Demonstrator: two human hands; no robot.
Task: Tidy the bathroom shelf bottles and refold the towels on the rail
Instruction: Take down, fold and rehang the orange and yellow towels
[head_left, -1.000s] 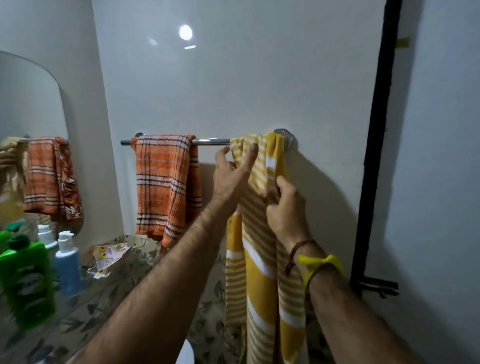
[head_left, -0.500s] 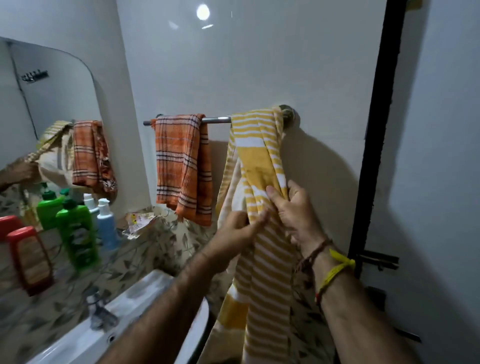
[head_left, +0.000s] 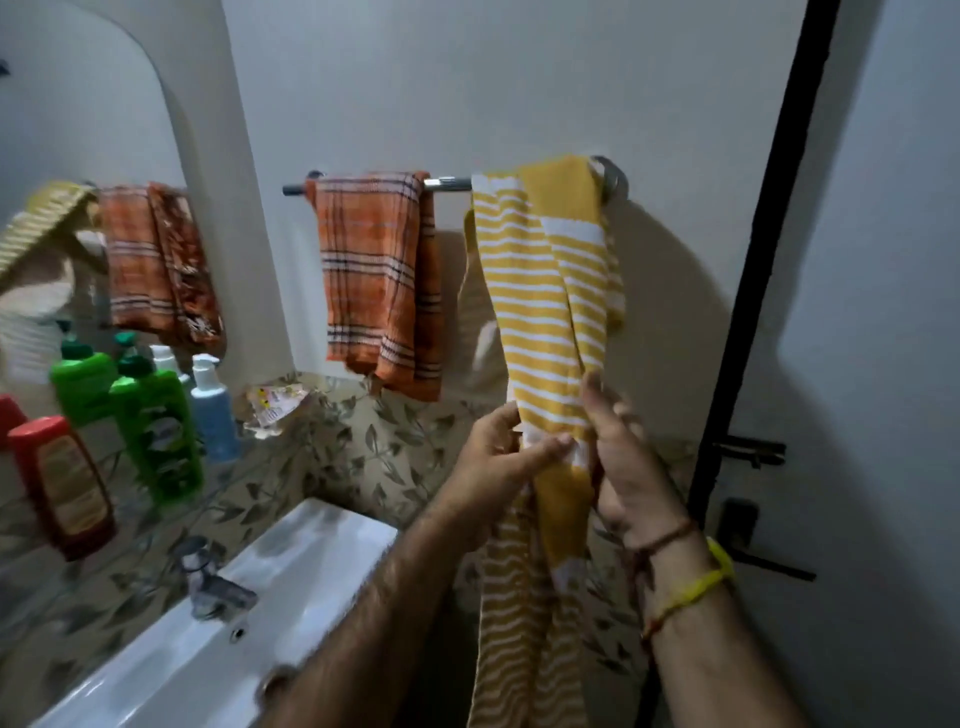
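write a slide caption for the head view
Both hands, left and right, gather the yellow striped towel hanging on the rail.

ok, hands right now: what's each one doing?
Left hand: closed, pinching the yellow striped towel.
Right hand: fingers around the same towel's other edge, holding it.

two towels (head_left: 545, 291) on rail (head_left: 447, 183) — bottles (head_left: 156, 431) left
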